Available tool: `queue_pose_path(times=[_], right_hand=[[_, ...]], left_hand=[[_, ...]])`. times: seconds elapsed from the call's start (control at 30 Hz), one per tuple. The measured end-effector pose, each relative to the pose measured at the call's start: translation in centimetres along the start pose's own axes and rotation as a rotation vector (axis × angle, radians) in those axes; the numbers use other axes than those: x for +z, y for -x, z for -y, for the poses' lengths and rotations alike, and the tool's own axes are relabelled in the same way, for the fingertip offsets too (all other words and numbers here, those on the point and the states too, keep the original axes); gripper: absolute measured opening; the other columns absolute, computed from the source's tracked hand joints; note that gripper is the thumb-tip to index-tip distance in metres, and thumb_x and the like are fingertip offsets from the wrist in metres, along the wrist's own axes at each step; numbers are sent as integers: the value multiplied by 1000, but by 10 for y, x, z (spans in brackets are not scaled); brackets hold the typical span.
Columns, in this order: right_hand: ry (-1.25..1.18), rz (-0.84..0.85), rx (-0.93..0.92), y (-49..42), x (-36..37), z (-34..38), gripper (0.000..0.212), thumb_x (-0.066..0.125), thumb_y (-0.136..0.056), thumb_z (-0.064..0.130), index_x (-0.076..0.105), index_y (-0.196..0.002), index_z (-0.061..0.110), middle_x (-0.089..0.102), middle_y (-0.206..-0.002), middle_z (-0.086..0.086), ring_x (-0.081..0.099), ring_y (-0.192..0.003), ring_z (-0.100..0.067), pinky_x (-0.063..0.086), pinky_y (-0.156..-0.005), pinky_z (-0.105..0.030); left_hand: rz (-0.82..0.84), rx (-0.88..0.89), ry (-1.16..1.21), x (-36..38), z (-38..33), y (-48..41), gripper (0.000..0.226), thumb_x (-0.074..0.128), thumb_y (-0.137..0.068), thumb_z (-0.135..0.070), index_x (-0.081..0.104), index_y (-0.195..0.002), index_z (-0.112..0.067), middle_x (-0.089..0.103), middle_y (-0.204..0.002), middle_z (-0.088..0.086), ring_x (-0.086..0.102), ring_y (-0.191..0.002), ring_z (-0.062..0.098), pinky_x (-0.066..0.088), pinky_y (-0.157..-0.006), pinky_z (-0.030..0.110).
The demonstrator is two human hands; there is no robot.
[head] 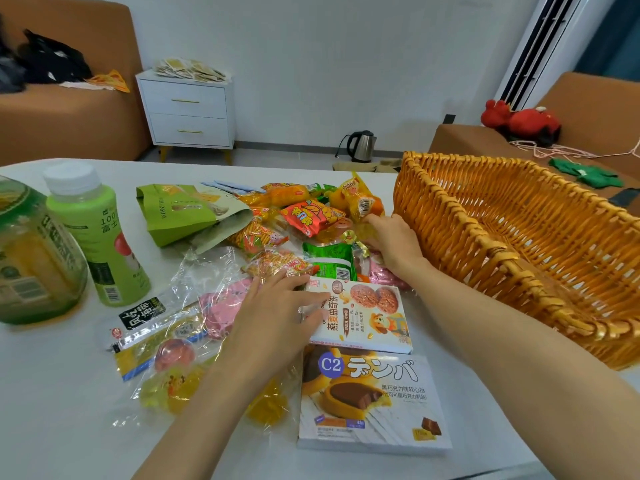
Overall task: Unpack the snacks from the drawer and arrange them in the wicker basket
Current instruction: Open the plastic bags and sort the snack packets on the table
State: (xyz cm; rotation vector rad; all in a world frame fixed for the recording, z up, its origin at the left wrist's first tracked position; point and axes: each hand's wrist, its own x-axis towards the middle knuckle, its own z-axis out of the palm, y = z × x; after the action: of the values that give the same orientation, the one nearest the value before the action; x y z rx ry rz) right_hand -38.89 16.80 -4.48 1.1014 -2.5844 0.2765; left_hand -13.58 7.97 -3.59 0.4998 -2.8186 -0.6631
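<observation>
A pile of snack packets lies on the white table. My left hand rests with straight fingers on the left end of the oat cookie box. My right hand reaches into the pile beside the basket, fingers curled among small wrapped snacks; what it holds is hidden. The orange wicker basket stands tilted at the right, with nothing visible inside. A chocolate tart box lies below the cookie box. A green pouch lies at the pile's left.
Two green drink bottles stand at the table's left, the big one at the edge. Clear wrappers with jelly cups lie near my left arm. A white drawer cabinet stands by the far wall, a kettle on the floor.
</observation>
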Motion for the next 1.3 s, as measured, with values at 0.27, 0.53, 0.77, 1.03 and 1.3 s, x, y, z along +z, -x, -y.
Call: queue_pose_path(times=[0.27, 0.53, 0.77, 1.03, 1.3], right_hand=[[-220, -362, 115, 32, -62, 27, 35, 65, -90, 19, 58, -124, 15, 66, -109, -4, 52, -99, -23, 44, -75, -33], [-453, -300, 72, 87, -146, 49, 39, 61, -93, 26, 53, -130, 17, 61, -118, -1, 49, -106, -19, 44, -86, -34], [-491, -144, 185, 96, -128, 40, 37, 56, -96, 29, 48, -130, 14, 60, -117, -7, 53, -105, -23, 48, -85, -37], [-553, -37, 266, 81, -107, 23, 32, 59, -95, 28, 51, -118, 9, 65, -110, -10, 62, -97, -26, 53, -83, -43], [-619, 13, 347, 79, -96, 13, 37, 61, -93, 32, 52, -122, 11, 66, -111, -7, 63, -96, -23, 53, -84, -37]], left_hand=[[-62, -17, 110, 2, 2, -2, 41, 49, -97, -38, 49, -138, -34, 41, -146, -12, 34, -134, 11, 34, -111, 38], [-95, -20, 143, -7, -29, -50, 42, 46, -100, -27, 44, -142, -23, 53, -138, 1, 56, -119, 19, 49, -96, 37], [187, 27, -69, 0, -41, -119, 38, 38, -102, -12, 47, -139, -14, 58, -133, 7, 56, -119, 24, 44, -99, 34], [-8, -35, -121, 11, -19, -168, 51, 58, -95, -26, 45, -141, -9, 53, -139, 11, 49, -127, 28, 41, -104, 38], [80, 34, -44, 25, -24, -186, 50, 65, -89, -30, 52, -136, -18, 56, -136, 5, 50, -126, 24, 37, -103, 34]])
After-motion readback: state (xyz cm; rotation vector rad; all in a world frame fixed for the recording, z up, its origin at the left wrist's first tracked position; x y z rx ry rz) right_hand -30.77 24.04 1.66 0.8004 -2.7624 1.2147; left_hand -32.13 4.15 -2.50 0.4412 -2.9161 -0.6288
